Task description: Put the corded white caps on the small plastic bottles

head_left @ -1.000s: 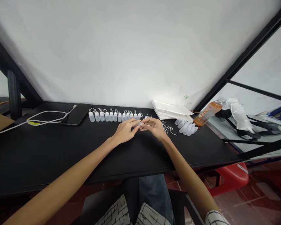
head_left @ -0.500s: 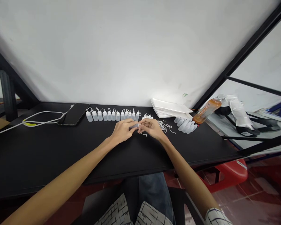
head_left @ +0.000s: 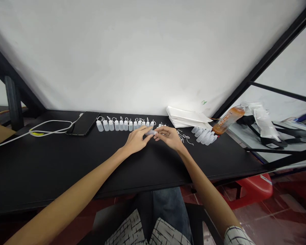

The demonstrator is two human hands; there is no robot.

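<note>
My left hand (head_left: 137, 140) is closed around a small translucent squeeze bottle (head_left: 149, 132) that lies sideways above the black table. At the bottle's right end, the thumb and fingers of my right hand (head_left: 170, 137) pinch its white cap (head_left: 155, 132), mostly covered by the fingertips. Behind my left hand a row of white-capped squeeze bottles (head_left: 121, 126) stands upright, with thin loop straps on the caps. Small white caps (head_left: 160, 126) lie just past my right hand, partly hidden. A tangle of thin white straps (head_left: 185, 137) is to its right.
Several bottles without caps (head_left: 205, 136) lie on the right, beside an orange drink bottle (head_left: 228, 119). A stack of white sheets (head_left: 187, 117) is against the wall. At left lie a black phone (head_left: 83, 124) and a white cable (head_left: 51, 131). A red stool (head_left: 257, 190) stands below.
My right fingers have shifted around the cap end, and more of the bottle shows between my hands. The strap that hung below them is out of sight. The view has shifted slightly.
</note>
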